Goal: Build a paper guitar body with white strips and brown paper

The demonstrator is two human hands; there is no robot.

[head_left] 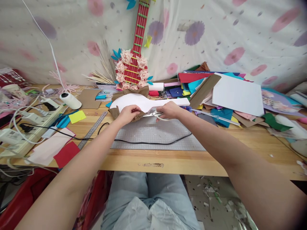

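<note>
A white guitar-shaped board (134, 100) lies over the cutting mat, with brown paper (141, 91) sticking out around its rounded body. My left hand (129, 114) pinches the near edge of the brown paper, fingers closed. My right hand (169, 111) is closed around the handles of a pair of scissors (153, 114). The blades point left and reach to the paper beside my left fingertips. Whether paper lies between the blades is too small to tell. The board's narrow neck extends right, behind my right hand.
A grey cutting mat (155, 132) carries a black cable (153, 143). Left are a steel ruler (93, 129), a power strip (31, 131) and a thread spool (70, 100). A red paper guitar (133, 68) with pink flowers leans at the back. Coloured sheets and a white board (237, 94) pile up right.
</note>
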